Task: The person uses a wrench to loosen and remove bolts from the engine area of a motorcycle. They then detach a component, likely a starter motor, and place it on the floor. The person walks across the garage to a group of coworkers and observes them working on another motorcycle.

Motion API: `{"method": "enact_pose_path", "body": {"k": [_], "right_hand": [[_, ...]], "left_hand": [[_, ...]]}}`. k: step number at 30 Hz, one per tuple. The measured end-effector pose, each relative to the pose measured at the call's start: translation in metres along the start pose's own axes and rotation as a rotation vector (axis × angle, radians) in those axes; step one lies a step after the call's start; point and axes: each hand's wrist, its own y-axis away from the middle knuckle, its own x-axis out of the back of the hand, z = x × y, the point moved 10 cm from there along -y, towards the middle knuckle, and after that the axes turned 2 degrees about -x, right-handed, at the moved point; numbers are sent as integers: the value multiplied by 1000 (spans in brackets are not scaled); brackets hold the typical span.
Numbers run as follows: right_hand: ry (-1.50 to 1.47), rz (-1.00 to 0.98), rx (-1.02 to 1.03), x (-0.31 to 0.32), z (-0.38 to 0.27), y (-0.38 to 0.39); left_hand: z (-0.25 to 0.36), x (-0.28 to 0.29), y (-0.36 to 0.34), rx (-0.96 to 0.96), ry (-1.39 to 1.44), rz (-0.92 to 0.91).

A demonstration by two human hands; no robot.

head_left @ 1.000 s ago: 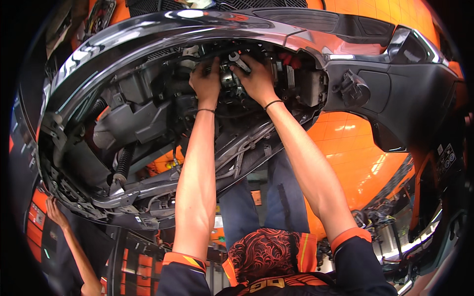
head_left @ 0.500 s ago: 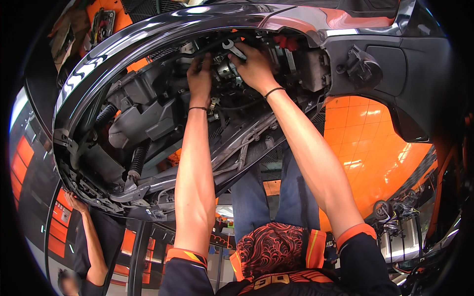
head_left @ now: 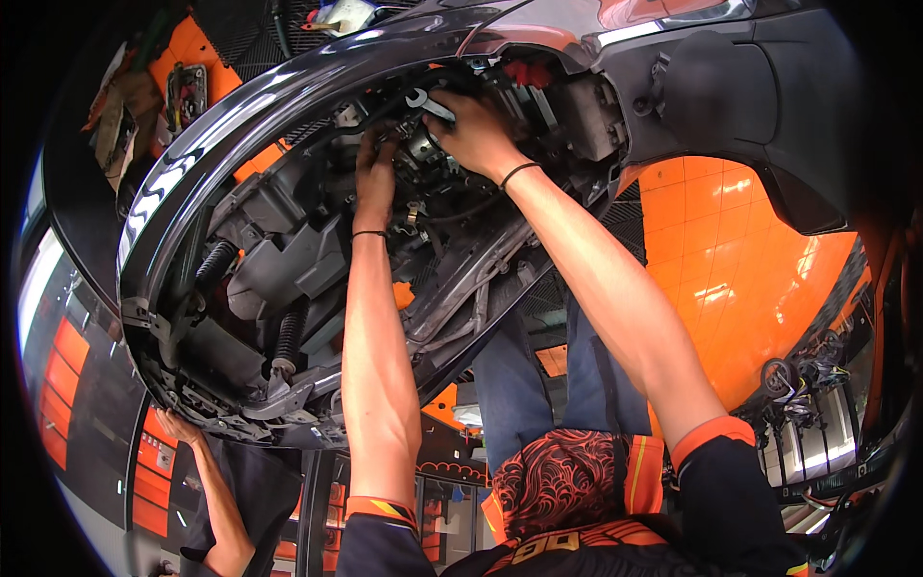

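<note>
one wrench is clasped by the right hand; left hand (shadowed): can't tell its grip.

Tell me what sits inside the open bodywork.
Ribbed black tubes, a dark plastic housing and the right hand holding a wrench show there. Whatever lies beneath that hand and the left hand is covered.

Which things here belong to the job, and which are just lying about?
In the job:
wrench, in the right hand
open vehicle, with the left hand among its parts

Apparently just lying about:
brown crumpled item, upper left
dark tray-like item beside it
pale item, top edge
</note>
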Motion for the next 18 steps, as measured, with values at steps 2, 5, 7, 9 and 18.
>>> {"method": "enact_pose_path", "body": {"k": [2, 5, 7, 9, 18], "right_hand": [[2, 15, 12, -1, 2, -2], [37, 63, 85, 1, -4, -2], [23, 46, 57, -3, -5, -3], [61, 25, 41, -5, -3, -1], [49, 111, 52, 2, -8, -2]], "left_hand": [[9, -4, 3, 1, -25, -42], [10, -3, 3, -40, -60, -30], [8, 4, 0, -68, -239, 55], [5, 3, -3, -91, -297, 78], [22, 4, 5, -282, -354, 188]]}}
